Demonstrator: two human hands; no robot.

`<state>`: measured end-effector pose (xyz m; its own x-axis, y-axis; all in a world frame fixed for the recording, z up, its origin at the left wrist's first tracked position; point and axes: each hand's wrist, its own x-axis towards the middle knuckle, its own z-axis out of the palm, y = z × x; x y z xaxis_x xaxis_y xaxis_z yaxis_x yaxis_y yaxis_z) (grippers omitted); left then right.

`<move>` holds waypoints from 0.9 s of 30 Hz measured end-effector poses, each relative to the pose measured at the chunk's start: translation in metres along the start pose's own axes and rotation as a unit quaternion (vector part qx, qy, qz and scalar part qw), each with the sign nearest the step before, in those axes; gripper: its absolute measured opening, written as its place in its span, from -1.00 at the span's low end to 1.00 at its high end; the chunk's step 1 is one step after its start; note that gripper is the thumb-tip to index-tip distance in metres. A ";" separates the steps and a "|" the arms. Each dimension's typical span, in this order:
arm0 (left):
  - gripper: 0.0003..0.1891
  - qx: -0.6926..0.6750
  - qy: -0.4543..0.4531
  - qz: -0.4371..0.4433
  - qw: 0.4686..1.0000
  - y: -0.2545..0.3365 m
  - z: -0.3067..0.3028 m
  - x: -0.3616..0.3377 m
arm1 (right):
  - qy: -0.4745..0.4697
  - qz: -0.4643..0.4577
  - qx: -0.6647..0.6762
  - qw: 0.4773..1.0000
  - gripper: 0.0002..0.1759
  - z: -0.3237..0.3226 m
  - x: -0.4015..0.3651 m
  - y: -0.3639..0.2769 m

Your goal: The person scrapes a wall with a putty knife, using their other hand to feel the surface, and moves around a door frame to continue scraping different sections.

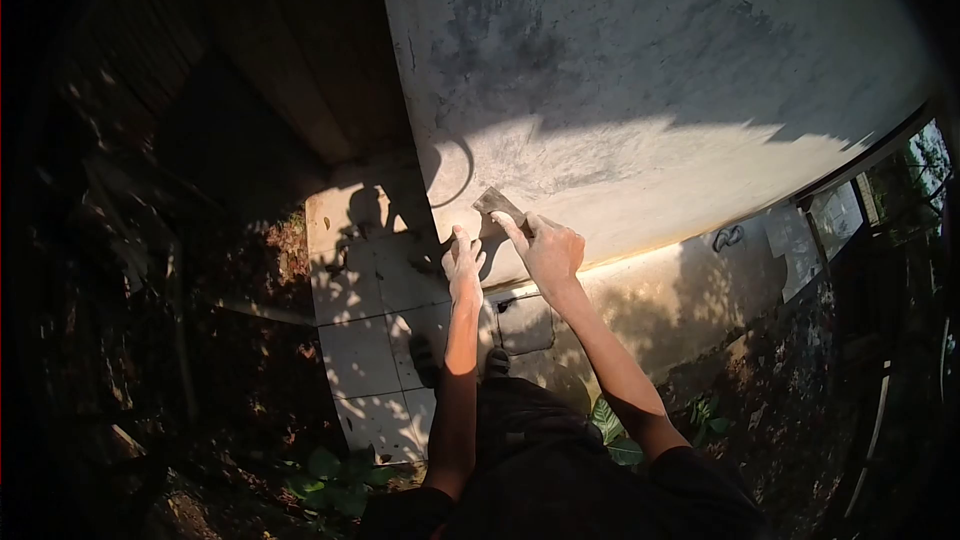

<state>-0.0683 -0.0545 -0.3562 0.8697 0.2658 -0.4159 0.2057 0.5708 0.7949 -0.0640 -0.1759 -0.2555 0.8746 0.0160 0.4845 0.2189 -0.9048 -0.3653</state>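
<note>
My right hand (552,252) grips a flat grey rectangular block (497,204), thumb along its near side and fingers bent over its end. The block lies close against the lower left part of a whitewashed wall (600,165), which has dark scuffed patches. My left hand (463,265) is held up by the wall's left edge, empty, with its fingers apart. Pale dust coats both hands.
Sunlit tiles (360,355) cover the ground at left, with a square cover (525,324) near my feet. A concrete ledge (650,310) runs along the wall's base. Green leaves (615,430) grow by my right arm. Dark shade lies on both sides.
</note>
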 end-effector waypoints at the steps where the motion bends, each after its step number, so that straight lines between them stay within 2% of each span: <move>1: -0.01 -0.003 -0.042 0.005 0.999 0.003 -0.002 0.000 | 0.010 0.030 0.002 0.999 -0.46 -0.005 -0.001 0.015; 2: -0.01 0.001 -0.046 0.007 0.999 0.004 -0.001 0.000 | 0.020 0.059 0.004 0.998 -0.43 -0.010 -0.002 0.030; 3: 0.00 -0.005 0.002 -0.002 1.000 0.004 0.004 -0.003 | 0.002 0.098 -0.041 0.994 -0.37 -0.015 -0.001 0.043; 4: 0.01 -0.012 0.051 -0.011 0.999 0.005 0.006 -0.005 | 0.025 0.078 -0.029 0.996 -0.40 -0.012 -0.002 0.047; 5: 0.01 -0.010 0.048 -0.011 0.999 0.006 0.008 -0.005 | 0.048 0.058 -0.018 0.997 -0.43 -0.009 -0.003 0.051; 7: 0.02 -0.019 0.063 -0.012 0.998 0.003 0.008 -0.004 | 0.035 0.064 -0.007 0.997 -0.43 -0.003 -0.005 0.041; 8: 0.01 -0.017 0.050 -0.010 0.999 0.003 0.007 -0.003 | 0.018 0.064 0.004 0.998 -0.44 0.003 -0.004 0.033; 9: -0.02 -0.031 0.018 -0.007 0.999 0.006 0.006 -0.004 | 0.023 0.014 0.000 1.000 -0.43 0.004 -0.001 0.019; 11: 0.08 -0.027 0.062 0.005 0.998 -0.018 -0.004 0.016 | 0.033 -0.059 0.012 0.998 -0.45 0.011 0.009 -0.007; 15: 0.05 -0.018 -0.002 -0.014 1.000 0.004 -0.005 0.004 | 0.039 -0.025 0.026 0.999 -0.42 0.002 0.003 0.015; 17: 0.01 -0.014 0.009 -0.013 1.000 0.000 -0.011 0.009 | -0.011 0.055 -0.045 0.997 -0.41 0.002 -0.004 0.056; 20: -0.08 -0.010 0.005 -0.011 1.000 -0.001 -0.013 0.008 | -0.005 0.043 -0.021 0.999 -0.41 -0.002 -0.001 0.059; 21: -0.08 -0.012 0.006 -0.011 1.000 0.001 -0.011 0.006 | -0.022 0.052 -0.033 0.998 -0.43 0.001 -0.001 0.044; 23: -0.12 -0.025 -0.002 -0.010 1.000 0.004 -0.008 0.001 | 0.007 0.010 0.004 1.000 -0.43 0.016 -0.002 0.015; 25: -0.16 -0.026 0.031 -0.015 0.999 -0.004 -0.011 0.007 | -0.004 0.006 0.033 0.999 -0.45 0.011 0.001 -0.011; 27: -0.19 -0.023 0.027 -0.012 0.999 -0.004 -0.016 0.010 | 0.029 -0.003 0.002 1.000 -0.44 0.009 0.000 -0.001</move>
<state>-0.0680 -0.0415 -0.3708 0.8392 0.2927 -0.4584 0.2040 0.6120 0.7641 -0.0601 -0.1709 -0.2618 0.8463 -0.0028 0.5327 0.2269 -0.9029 -0.3652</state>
